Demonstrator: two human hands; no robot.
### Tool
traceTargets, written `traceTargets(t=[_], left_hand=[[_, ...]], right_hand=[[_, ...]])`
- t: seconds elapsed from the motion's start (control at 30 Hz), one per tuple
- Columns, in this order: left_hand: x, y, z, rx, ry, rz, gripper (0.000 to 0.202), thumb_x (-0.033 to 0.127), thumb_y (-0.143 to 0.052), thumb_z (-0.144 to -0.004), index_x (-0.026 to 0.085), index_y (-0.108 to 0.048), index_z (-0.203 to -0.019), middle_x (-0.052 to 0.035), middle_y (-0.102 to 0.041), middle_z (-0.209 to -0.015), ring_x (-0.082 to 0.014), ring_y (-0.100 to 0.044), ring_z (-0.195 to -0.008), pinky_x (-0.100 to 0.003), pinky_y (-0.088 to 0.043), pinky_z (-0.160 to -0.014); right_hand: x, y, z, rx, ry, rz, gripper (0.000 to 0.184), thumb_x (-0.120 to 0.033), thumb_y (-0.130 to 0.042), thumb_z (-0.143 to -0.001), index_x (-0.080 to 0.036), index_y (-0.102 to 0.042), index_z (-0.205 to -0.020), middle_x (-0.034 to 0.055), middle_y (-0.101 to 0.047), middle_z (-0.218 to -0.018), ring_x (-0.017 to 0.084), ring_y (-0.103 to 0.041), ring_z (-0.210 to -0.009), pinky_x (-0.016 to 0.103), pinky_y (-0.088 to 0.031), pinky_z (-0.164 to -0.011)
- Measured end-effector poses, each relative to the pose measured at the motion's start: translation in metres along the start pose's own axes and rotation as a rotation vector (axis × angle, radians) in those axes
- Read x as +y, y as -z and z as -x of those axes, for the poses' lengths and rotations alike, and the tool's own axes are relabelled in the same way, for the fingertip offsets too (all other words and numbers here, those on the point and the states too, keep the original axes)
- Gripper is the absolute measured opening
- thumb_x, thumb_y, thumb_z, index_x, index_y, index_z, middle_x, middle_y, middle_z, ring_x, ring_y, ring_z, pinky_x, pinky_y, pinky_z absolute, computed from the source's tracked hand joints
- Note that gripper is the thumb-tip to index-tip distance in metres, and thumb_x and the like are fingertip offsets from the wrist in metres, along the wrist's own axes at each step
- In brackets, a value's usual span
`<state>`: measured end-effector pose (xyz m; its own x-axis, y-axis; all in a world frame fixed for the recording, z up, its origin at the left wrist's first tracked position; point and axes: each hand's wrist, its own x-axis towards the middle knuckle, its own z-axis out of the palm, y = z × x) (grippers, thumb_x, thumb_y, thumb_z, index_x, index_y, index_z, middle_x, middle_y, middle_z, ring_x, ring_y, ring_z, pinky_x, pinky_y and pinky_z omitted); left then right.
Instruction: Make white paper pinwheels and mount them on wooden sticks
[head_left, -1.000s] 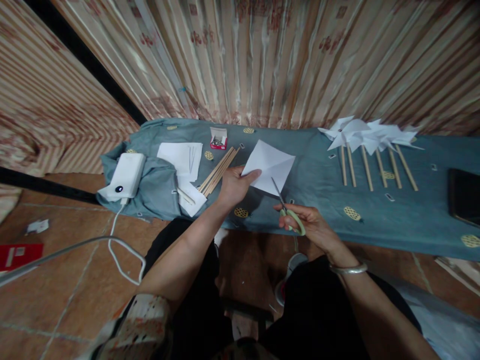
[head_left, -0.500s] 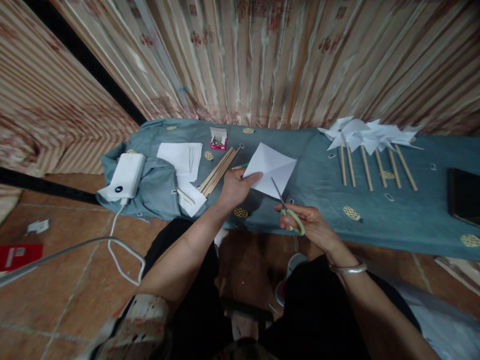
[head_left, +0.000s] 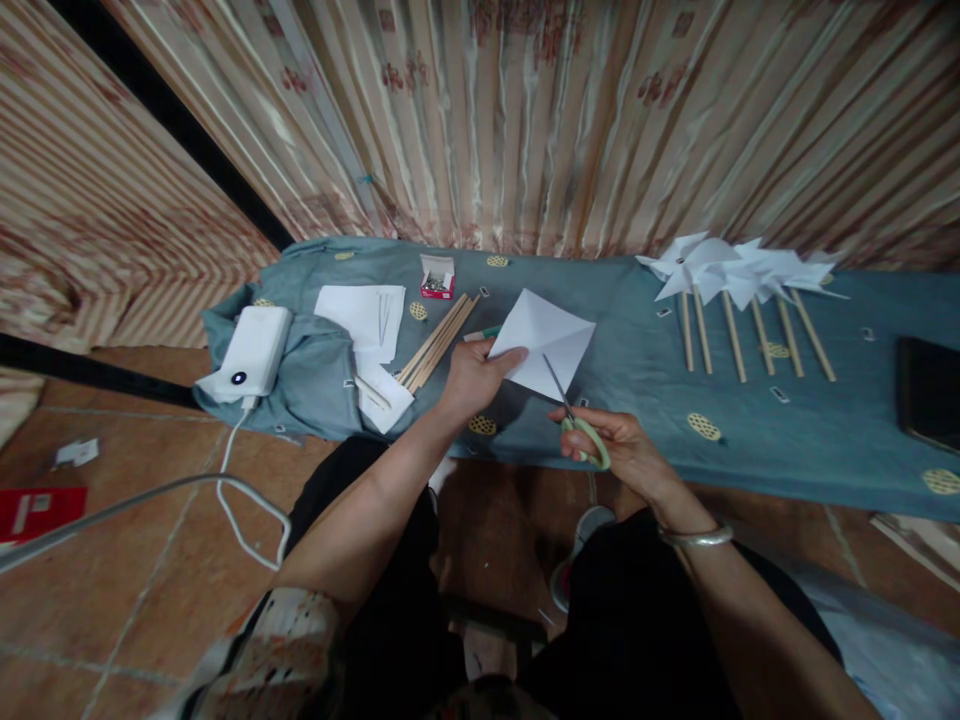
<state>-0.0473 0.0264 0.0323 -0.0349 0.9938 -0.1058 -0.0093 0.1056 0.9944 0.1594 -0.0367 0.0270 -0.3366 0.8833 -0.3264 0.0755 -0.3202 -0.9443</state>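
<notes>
A white square sheet of paper point(head_left: 546, 335) is pinched at its left corner by my left hand point(head_left: 478, 375), thumb on top. My right hand point(head_left: 611, 443) grips the green-handled scissors point(head_left: 583, 437) through the loops. Their blades lie at the sheet's lower edge and point toward its middle; whether they are parted is too small to tell. Left of the sheet lies a bundle of wooden sticks point(head_left: 437, 342), and a green-and-white pen-like thing point(head_left: 484, 332) is partly hidden behind my left hand.
Several white paper pinwheels point(head_left: 739, 268) on sticks lie at the right. A small red box of metal pins point(head_left: 437, 278), more white paper point(head_left: 356, 312) and a white power bank point(head_left: 256, 350) with a cable stand left. A dark phone-like device point(head_left: 930, 390) lies at the far right.
The sheet has shifted very slightly to the right and down with my left hand. My right hand and the scissors look almost unmoved.
</notes>
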Motion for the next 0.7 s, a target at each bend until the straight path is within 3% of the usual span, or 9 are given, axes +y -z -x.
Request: traceTargets(t=[0.37, 0.7], left_hand=[[-0.0065, -0.0003, -0.0017, 0.005, -0.007, -0.026, 0.025, 0.034, -0.076, -0.069, 0.014, -0.066, -0.058, 0.0017, -0.055, -0.052, -0.0106, -0.045, -0.050, -0.023, -0.032, -0.048], [-0.0046, -0.0009, 0.0002, 0.006, 0.019, -0.038, 0.025, 0.035, -0.075, -0.070, 0.012, -0.068, -0.062, 0.0018, -0.055, -0.053, -0.0101, -0.045, -0.052, -0.023, -0.033, -0.050]], right_hand=[[0.0008, -0.0004, -0.0005, -0.005, -0.001, -0.007, 0.059, -0.063, -0.082, -0.059, -0.018, -0.078, -0.099, 0.0008, -0.061, -0.062, 0.011, -0.052, -0.055, 0.026, -0.046, -0.051], [-0.0069, -0.0048, 0.0008, 0.029, -0.045, -0.042, 0.052, -0.060, -0.087, -0.053, -0.020, -0.078, -0.086, -0.0005, -0.061, -0.059, 0.010, -0.050, -0.053, 0.027, -0.044, -0.051]])
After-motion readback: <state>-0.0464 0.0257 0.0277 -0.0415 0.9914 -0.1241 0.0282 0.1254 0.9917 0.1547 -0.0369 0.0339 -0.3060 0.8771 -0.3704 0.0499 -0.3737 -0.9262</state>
